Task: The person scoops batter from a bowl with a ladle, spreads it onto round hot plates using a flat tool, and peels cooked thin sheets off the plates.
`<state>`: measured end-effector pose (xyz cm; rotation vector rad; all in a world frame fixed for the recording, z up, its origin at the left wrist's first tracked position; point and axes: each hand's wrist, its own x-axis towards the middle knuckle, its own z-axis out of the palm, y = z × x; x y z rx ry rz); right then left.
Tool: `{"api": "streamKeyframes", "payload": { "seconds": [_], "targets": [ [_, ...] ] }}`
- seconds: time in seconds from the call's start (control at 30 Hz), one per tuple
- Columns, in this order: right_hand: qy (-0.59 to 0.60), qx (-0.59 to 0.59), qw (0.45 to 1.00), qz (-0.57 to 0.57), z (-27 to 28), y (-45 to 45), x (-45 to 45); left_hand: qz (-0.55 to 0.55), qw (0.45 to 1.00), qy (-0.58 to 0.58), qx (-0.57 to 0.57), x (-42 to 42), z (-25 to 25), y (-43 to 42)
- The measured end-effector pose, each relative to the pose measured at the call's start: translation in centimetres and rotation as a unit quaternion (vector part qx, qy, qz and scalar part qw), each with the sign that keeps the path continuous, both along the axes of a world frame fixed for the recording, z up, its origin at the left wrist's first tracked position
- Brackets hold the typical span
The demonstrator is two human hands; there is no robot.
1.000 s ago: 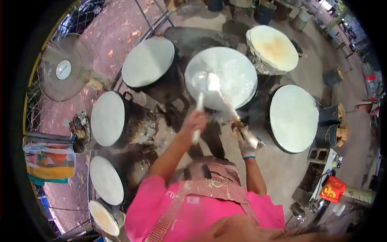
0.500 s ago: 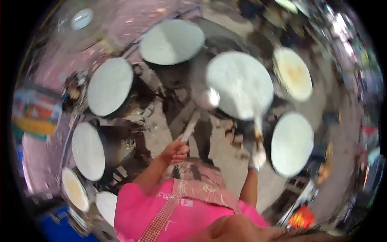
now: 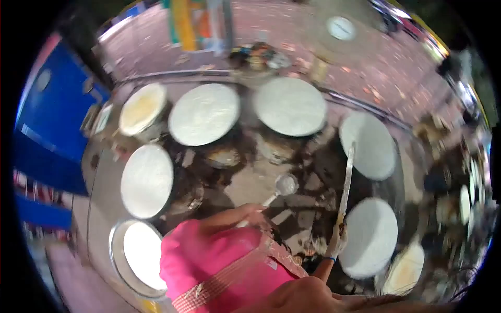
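A ladle (image 3: 286,184) with a pale handle is held in my left hand (image 3: 252,213), its bowl over the floor between the pans. A gloved right hand, my right hand (image 3: 339,241), grips a long flat spatula (image 3: 347,180), whose tip reaches the round pan (image 3: 368,146) at the upper right. White batter covers that pan. Close beside my right hand lies another round white pan (image 3: 368,237). More white-coated pans curve around the front, one (image 3: 290,107) at the upper middle and one (image 3: 204,115) left of it.
A metal basin (image 3: 119,261) of white liquid stands at the lower left, below another white pan (image 3: 147,181). Stacks of round sheets sit at the upper left (image 3: 143,109) and lower right (image 3: 406,271). A fan (image 3: 341,28) stands behind the low rail; a blue panel (image 3: 52,104) is at left.
The view has swung left, bringing the basin and blue panel into sight. The ladle and spatula, earlier together over one pan, are now apart, both still held.
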<state>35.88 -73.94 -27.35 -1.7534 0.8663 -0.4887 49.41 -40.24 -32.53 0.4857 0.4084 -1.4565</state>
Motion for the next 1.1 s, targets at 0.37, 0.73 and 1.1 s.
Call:
{"api": "streamKeyframes", "payload": {
  "seconds": [0.37, 0.73, 1.1],
  "targets": [
    [0.08, -0.018, 0.927, 0.366, 1.8, 9.3, 14.3, 0.32, 0.941, -0.06, 0.089, -4.5, 4.1, 7.2],
    [0.11, -0.137, 0.814, 0.554, -2.2, 13.5, 13.4, 0.499, 0.845, 0.178, 0.073, -18.8, 4.2, 10.9],
    [0.171, 0.014, 0.985, 0.025, -2.9, 17.1, -23.6, 0.037, 0.975, 0.16, 0.15, -13.8, 0.6, 17.1]
  ]
}}
